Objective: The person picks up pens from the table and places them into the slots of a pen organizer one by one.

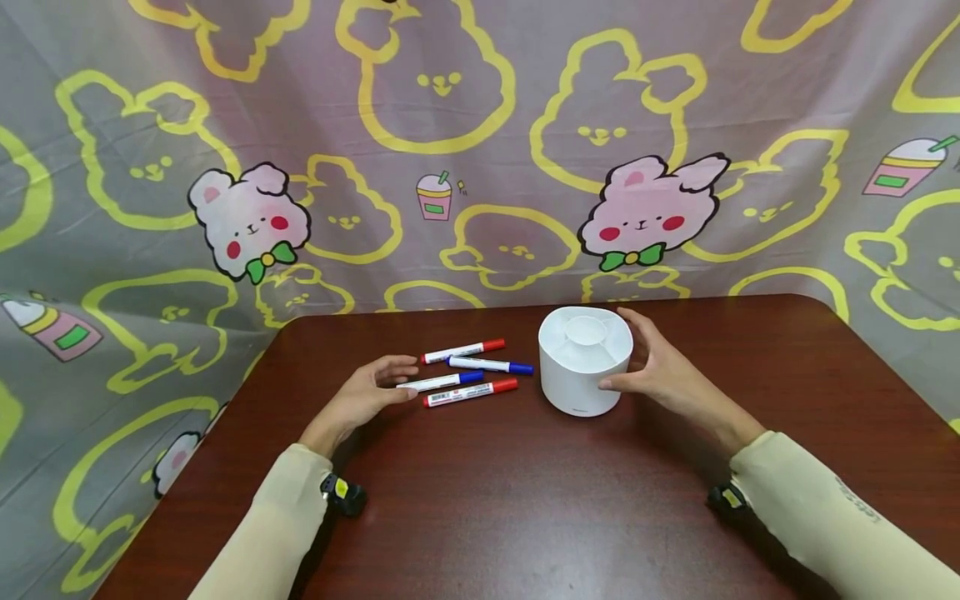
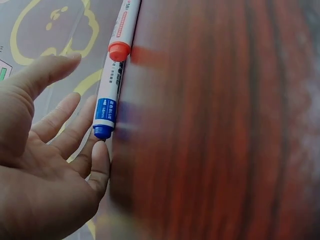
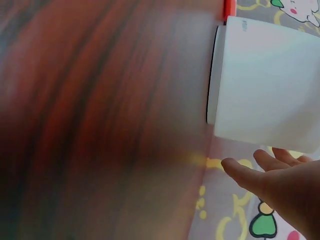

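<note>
Two red-capped markers, one at the front (image 1: 470, 392) and one at the back (image 1: 462, 352), lie on the table with two blue-capped markers, the left one (image 1: 438, 383) and the right one (image 1: 491, 366). At their left ends is my left hand (image 1: 366, 393), fingers spread and loosely bent. In the left wrist view its fingertips are close to the end of a blue marker (image 2: 107, 95), with nothing gripped. A white round pen holder (image 1: 577, 387) with several compartments stands upright right of the markers. My right hand (image 1: 660, 362) curves loosely around its right side; the right wrist view shows fingers apart from its wall (image 3: 270, 85).
The dark brown wooden table (image 1: 510, 500) extends toward me and to both sides. Behind it and along the left hangs a grey curtain (image 1: 525, 175) with cartoon bears and rabbits. Each wrist wears a small black camera, at the left (image 1: 345, 493) and right (image 1: 727, 500).
</note>
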